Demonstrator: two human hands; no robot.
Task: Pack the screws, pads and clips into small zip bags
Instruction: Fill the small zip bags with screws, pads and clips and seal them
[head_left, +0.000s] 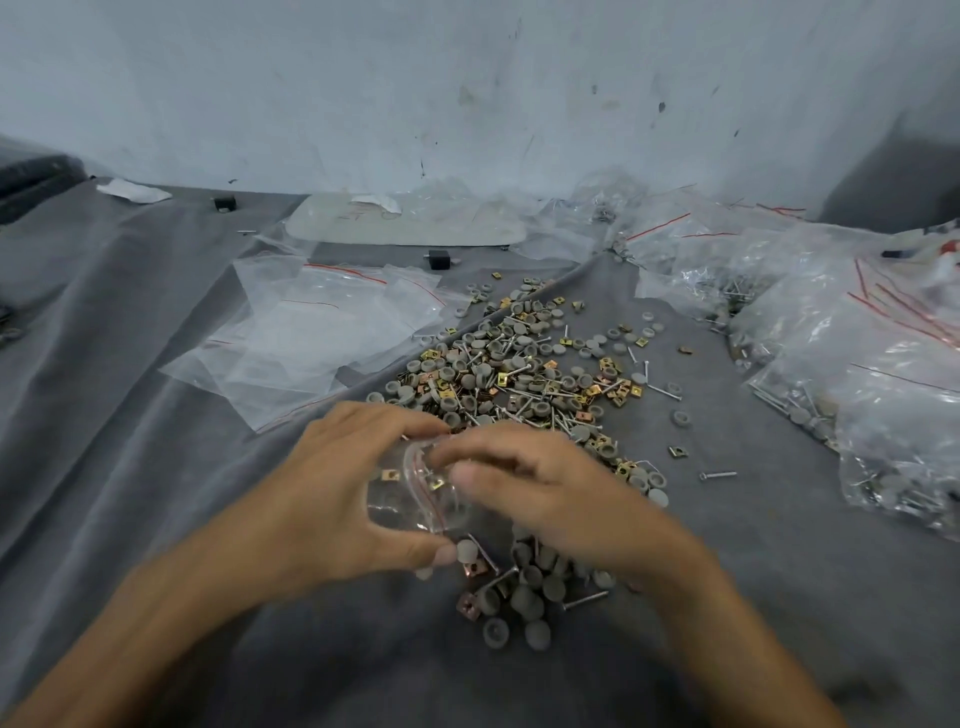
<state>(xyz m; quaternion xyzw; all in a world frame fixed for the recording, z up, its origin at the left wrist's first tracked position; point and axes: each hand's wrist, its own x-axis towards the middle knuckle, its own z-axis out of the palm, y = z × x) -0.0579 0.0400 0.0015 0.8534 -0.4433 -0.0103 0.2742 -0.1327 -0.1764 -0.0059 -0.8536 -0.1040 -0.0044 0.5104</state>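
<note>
The person holds a small bag (410, 493) on the near side of the heap (519, 374) of mixed parts, close to its near edge. The left hand (332, 488) wraps the bag, fingers over the top and thumb underneath, and bows its mouth open. The right hand (524, 483) sits at that mouth with fingers bunched against the thumb. Blur hides whether they pinch a part or the bag's lip. At least one gold clip (388, 474) shows through the plastic.

The main risk is spilling. The bag is thin and slack, so if the left hand loosens or tips the mouth downward, the pieces inside would likely slide back out. They would land on the small pile (524, 592) nearer the person than the heap. A screw (717, 474) like the lone one right of the heap could snag or pierce the film if pushed in point first. The count could also go wrong, since grey pads (466, 550) and clips lie tangled together and a blind pinch may lift two. The cloth (130, 312) under the heap is creased, so a dropped pad could roll into a fold. Empty bags (311, 332) lie left of the heap and filled bags (893, 415) to its right.
</note>
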